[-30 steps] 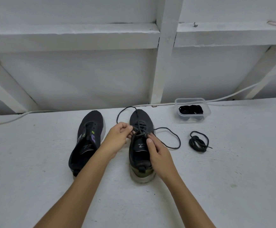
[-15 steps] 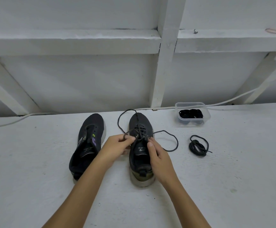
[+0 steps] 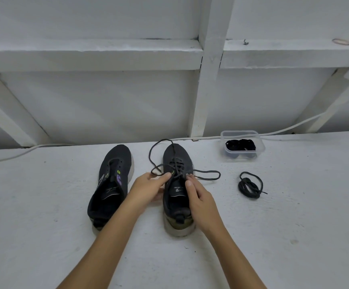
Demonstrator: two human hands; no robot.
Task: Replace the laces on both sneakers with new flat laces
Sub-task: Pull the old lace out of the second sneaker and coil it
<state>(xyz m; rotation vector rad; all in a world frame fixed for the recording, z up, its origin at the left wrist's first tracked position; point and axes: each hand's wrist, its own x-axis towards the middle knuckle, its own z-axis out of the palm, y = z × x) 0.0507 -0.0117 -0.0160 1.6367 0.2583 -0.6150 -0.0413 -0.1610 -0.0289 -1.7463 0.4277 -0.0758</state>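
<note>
Two dark sneakers are standing on the white counter (image 3: 44, 236) at centre frame, toes pointing to the wall. The left sneaker (image 3: 111, 184) is having no lace. On the right sneaker (image 3: 176, 190), the left hand (image 3: 148, 189) is pinching the dark lace (image 3: 208, 175) w/ curled fingers; the right hand (image 3: 198, 200) is pinching it too, near the tongue. The lace ends are looping to both sides. A bundled lace (image 3: 250, 185) is lying right of centre. Behind it, a clear container (image 3: 242, 148) is holding black laces.
</note>
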